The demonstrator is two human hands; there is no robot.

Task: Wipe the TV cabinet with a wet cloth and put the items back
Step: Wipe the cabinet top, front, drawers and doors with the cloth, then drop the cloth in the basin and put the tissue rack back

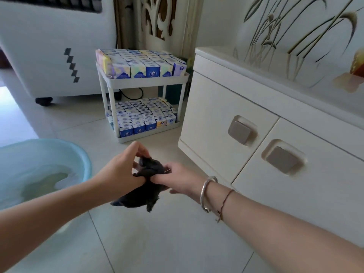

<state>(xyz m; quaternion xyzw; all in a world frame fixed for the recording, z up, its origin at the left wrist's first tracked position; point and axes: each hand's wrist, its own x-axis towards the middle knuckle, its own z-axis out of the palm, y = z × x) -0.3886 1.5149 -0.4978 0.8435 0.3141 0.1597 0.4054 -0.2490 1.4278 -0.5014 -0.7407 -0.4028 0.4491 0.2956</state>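
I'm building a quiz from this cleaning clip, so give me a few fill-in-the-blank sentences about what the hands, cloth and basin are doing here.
1. Both hands hold a cloth whose colour is ____.
2. The light blue basin on the floor holds ____.
3. The bracelet sits on the wrist of the ____ hand.
4. The left hand pinches the cloth's ____ end.

Missing words: black; water; right; upper

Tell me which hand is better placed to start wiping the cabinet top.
Right, probably: the right hand grips the dark cloth on the side nearer the cabinet; the left hand only pinches its upper end.
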